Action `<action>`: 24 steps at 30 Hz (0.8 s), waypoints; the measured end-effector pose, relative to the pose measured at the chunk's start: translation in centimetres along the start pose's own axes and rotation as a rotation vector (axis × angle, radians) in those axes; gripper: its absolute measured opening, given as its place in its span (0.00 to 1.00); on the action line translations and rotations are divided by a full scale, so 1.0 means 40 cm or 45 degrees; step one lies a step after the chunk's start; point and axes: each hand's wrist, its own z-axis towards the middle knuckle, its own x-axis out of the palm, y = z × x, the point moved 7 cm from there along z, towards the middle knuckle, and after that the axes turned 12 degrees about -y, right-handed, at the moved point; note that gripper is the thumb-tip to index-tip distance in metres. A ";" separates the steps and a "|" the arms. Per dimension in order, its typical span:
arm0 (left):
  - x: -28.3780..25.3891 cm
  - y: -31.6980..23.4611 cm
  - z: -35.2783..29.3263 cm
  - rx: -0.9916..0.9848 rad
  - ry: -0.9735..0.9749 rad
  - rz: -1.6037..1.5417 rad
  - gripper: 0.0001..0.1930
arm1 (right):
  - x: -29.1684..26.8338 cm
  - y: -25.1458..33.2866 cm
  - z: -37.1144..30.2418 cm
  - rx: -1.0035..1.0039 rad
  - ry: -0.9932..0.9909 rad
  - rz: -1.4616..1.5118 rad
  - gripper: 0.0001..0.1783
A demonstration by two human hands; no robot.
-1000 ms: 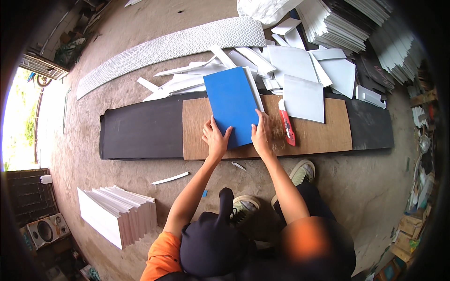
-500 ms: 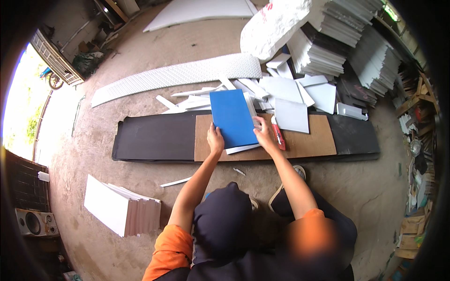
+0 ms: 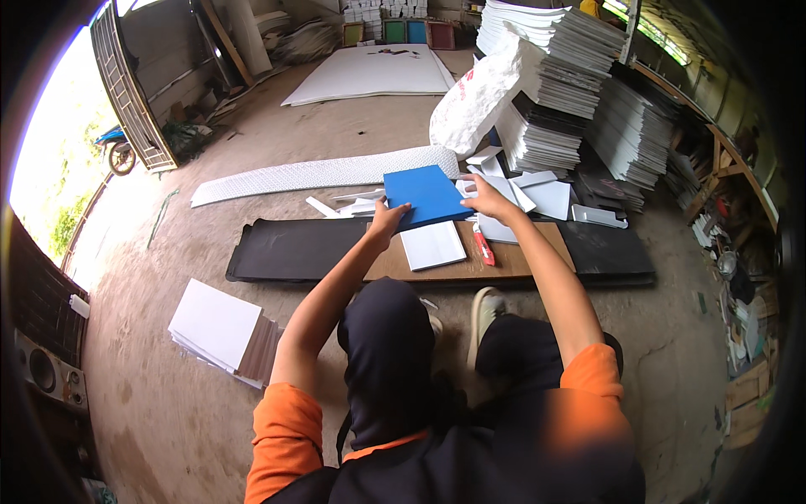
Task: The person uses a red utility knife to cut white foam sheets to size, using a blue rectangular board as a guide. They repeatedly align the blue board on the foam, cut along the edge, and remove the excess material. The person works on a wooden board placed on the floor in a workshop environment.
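Note:
A blue rectangular panel (image 3: 426,195) is lifted off the brown board (image 3: 512,262), held between both hands. My left hand (image 3: 387,222) grips its near left corner and my right hand (image 3: 484,196) grips its right edge. Under it a white sheet (image 3: 432,244) lies flat on the board. A red utility knife (image 3: 484,247) rests beside that sheet, just below my right hand.
A long black mat (image 3: 290,249) lies under the board on the concrete floor. White offcuts (image 3: 537,195) are scattered behind. Tall stacks of white sheets (image 3: 579,92) and a white sack (image 3: 474,101) stand at the back right. A pile of white panels (image 3: 220,329) sits to my left.
Both hands have raised the blue panel off the board and moved it away from me, uncovering the white sheet beneath. The view has tilted up toward the far end of the room.

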 end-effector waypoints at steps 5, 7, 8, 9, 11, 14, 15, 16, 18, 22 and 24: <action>-0.024 0.021 0.044 -0.008 -0.044 -0.019 0.41 | 0.031 0.003 0.059 -0.148 -0.056 -0.040 0.31; -0.025 0.039 0.096 0.060 -0.069 0.061 0.41 | 0.058 -0.006 0.067 -0.115 -0.032 -0.065 0.27; -0.025 0.047 0.128 0.116 -0.075 0.130 0.40 | 0.084 -0.045 0.110 -0.209 -0.008 -0.140 0.26; -0.024 0.054 0.161 0.174 -0.081 0.199 0.40 | 0.107 -0.070 0.149 -0.307 0.016 -0.215 0.26; -0.072 0.118 0.208 0.301 -0.146 0.224 0.37 | 0.200 -0.095 0.154 -0.300 0.148 -0.303 0.25; -0.088 0.177 0.216 0.435 -0.306 0.421 0.32 | 0.273 -0.138 0.176 -0.328 0.109 -0.187 0.25; -0.098 0.202 0.223 0.414 -0.332 0.465 0.32 | 0.297 -0.154 0.194 -0.334 0.094 -0.143 0.26; -0.099 0.225 0.237 0.401 -0.347 0.502 0.31 | 0.321 -0.183 0.218 -0.418 0.014 -0.039 0.26; -0.165 0.281 0.258 0.418 -0.435 0.597 0.30 | 0.426 -0.203 0.231 -0.379 -0.036 0.089 0.26; -0.281 0.355 0.286 0.517 -0.511 0.945 0.30 | 0.619 -0.252 0.205 -0.361 -0.120 0.211 0.26; -0.315 0.393 0.298 0.499 -0.482 1.093 0.32 | 0.679 -0.266 0.186 -0.332 -0.098 0.223 0.28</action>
